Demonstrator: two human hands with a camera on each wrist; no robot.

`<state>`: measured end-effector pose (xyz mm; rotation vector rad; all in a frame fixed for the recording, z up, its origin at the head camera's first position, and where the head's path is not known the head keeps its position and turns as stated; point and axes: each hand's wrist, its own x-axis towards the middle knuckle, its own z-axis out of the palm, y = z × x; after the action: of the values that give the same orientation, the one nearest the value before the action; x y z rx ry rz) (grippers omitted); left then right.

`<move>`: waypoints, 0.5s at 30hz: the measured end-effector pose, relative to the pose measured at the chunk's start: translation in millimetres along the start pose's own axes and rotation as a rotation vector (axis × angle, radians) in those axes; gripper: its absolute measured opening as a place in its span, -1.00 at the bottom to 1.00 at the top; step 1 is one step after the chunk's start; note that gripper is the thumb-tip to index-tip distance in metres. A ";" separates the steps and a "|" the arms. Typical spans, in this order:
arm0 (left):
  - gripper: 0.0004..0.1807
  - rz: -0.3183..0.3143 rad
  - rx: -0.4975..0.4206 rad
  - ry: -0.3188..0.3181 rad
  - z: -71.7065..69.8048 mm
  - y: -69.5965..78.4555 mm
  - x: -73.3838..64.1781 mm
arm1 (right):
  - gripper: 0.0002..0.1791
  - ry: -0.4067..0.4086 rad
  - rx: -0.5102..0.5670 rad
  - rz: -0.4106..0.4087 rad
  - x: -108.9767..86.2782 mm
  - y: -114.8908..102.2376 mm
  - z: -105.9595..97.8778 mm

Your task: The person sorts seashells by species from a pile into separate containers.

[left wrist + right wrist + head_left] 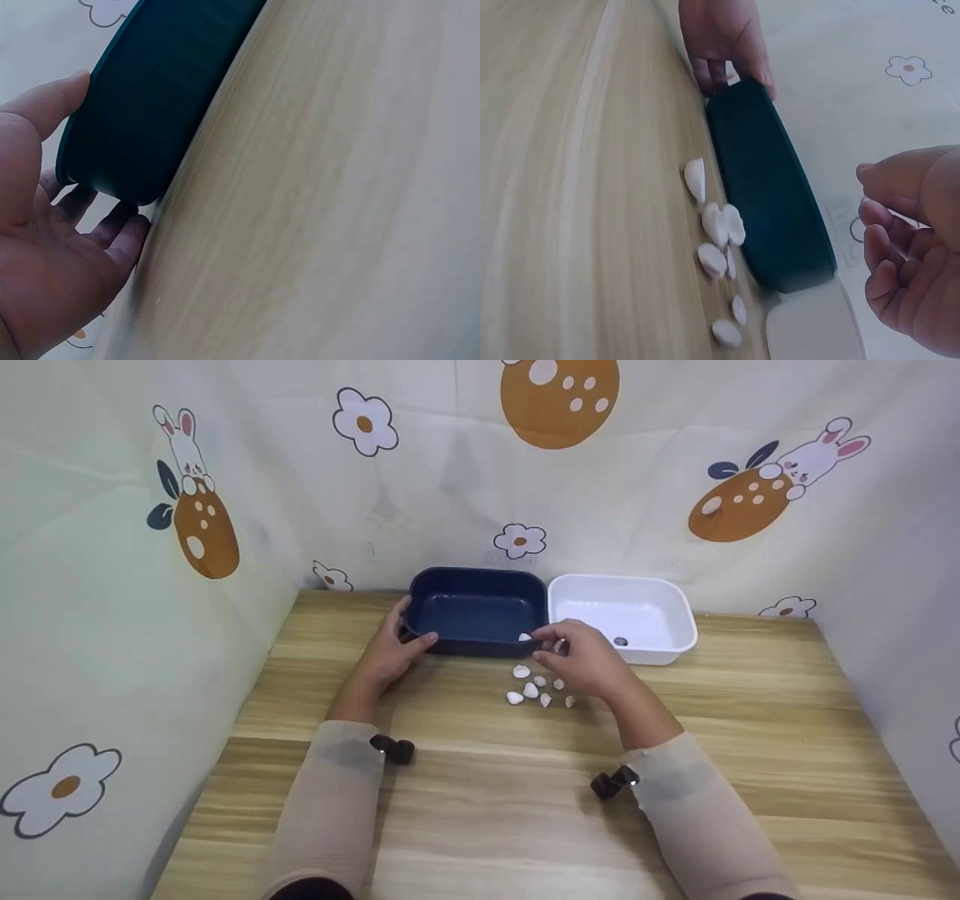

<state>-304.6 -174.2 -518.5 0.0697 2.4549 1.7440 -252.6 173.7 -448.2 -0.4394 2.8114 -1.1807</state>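
My left hand (pixel 386 649) grips the left end of a dark blue basin (pixel 480 648), thumb at the front rim and fingers round the end wall. Over the basin's front right corner, my right hand (pixel 585 656) pinches a small white seashell (pixel 524 637) between thumb and fingertips. In the right wrist view its fingers are curled and largely hide the shell. Several pale seashells (pixel 531 690) lie loose on the table in front of the basin. They also show beside the basin wall in the right wrist view, seashells (pixel 715 225) close together.
A white basin (pixel 667 657) stands right beside the dark one, with a small dark round object (pixel 620 641) inside. Both stand at the back of the wood-grain table (pixel 480 810), against a patterned cloth backdrop (pixel 450 495). Cloth walls rise at either side.
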 end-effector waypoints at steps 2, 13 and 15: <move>0.10 0.001 0.000 0.002 -0.2 0.0 -0.2 | -0.62 0.001 0.005 0.016 -5.4 4.6 -3.4; 0.08 0.021 -0.006 0.003 0.4 0.4 -0.2 | -0.60 -0.022 0.031 0.047 -16.5 22.6 -7.5; 0.09 0.027 -0.004 0.002 1.0 0.5 -0.6 | -0.61 -0.028 0.026 0.039 -18.9 28.1 -7.8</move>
<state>-304.0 -173.2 -518.3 0.1010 2.4630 1.7606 -242.4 203.1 -463.6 -0.3942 2.7640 -1.1925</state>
